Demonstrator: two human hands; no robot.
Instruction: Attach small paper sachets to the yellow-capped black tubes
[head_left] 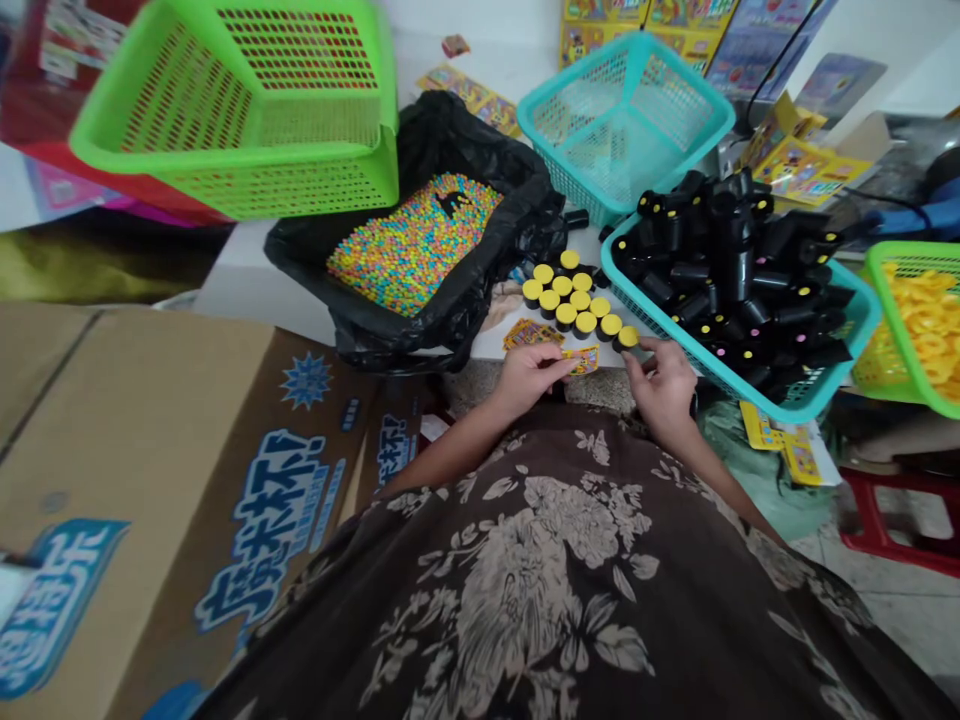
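My left hand (529, 380) pinches a small printed yellow-orange label (583, 360) between thumb and fingers. My right hand (666, 388) has its thumb and index finger on the nearest of several small black containers with yellow caps (587, 323), gripping that yellow-capped container (628, 338) at the table edge. The containers stand upright in slanting rows. Beside my left fingertips lies a loose pile of similar printed labels (531, 335).
A black plastic bag (352, 335) holds colourful candy beads (420, 240). Around it are a green basket (240, 165), an empty-looking turquoise basket (622, 110), a turquoise basket (787, 405) of black tubes, and a green basket (900, 355) of yellow pieces. Cardboard boxes (142, 400) stand left.
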